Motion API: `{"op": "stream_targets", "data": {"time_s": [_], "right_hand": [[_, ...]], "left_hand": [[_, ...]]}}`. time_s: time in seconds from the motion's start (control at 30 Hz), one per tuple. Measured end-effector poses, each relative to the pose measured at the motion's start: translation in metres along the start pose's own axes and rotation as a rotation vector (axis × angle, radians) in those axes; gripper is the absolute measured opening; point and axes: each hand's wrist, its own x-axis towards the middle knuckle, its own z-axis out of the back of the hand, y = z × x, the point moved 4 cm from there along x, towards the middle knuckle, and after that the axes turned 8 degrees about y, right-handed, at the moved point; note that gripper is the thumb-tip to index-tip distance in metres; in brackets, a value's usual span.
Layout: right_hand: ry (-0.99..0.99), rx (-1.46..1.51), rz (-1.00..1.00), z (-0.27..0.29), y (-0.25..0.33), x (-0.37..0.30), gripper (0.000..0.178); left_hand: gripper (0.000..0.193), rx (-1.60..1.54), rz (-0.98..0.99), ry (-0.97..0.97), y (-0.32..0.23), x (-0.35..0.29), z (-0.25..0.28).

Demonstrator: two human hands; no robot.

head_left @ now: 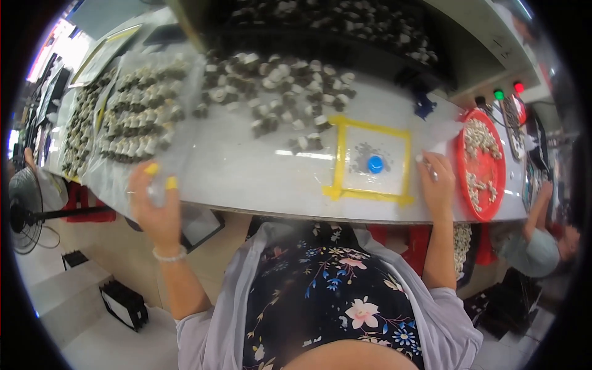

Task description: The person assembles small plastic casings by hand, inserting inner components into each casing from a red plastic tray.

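Note:
My left hand (155, 200) is at the table's near edge, thumb and a finger capped in yellow and held apart, with nothing visible between them. Just beyond it lies clear plastic sheeting (192, 132) with rows of small white-and-dark parts (139, 117). On the right, my right hand (438, 185) is bent with its fingers drawn together; something whitish shows at the tips, too small to name. It sits between a yellow-taped square (407, 166) and a red oval tray (487, 213) of small white pieces. A blue round cap (375, 164) and dark specks (365, 151) lie inside the square.
A loose heap of white-and-dark parts (283, 83) spreads over the table's far side, before a dark recess holding more. Right of it stands a machine housing (493, 49) with green (499, 94) and red lights. A fan (24, 213) is at far left; another person (533, 250) sits right.

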Motion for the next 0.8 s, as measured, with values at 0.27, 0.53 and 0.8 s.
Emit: {"op": "stream_targets", "data": {"time_s": [0.27, 0.53, 0.8], "right_hand": [[0.082, 0.316, 0.065, 0.008, 0.030, 0.003, 0.023], [0.232, 0.230, 0.294, -0.006, 0.064, 0.019, 0.021], [0.344, 0.033, 0.402, -0.013, 0.076, 0.028, 0.013]], "left_hand": [[0.030, -0.266, -0.296, 0.504, -0.110, 0.018, -0.129], [0.027, -0.822, 0.049, 0.513, -0.100, 0.006, -0.135], [0.033, -1.780, 0.661, 0.716, -0.127, -0.033, -0.145]]}}
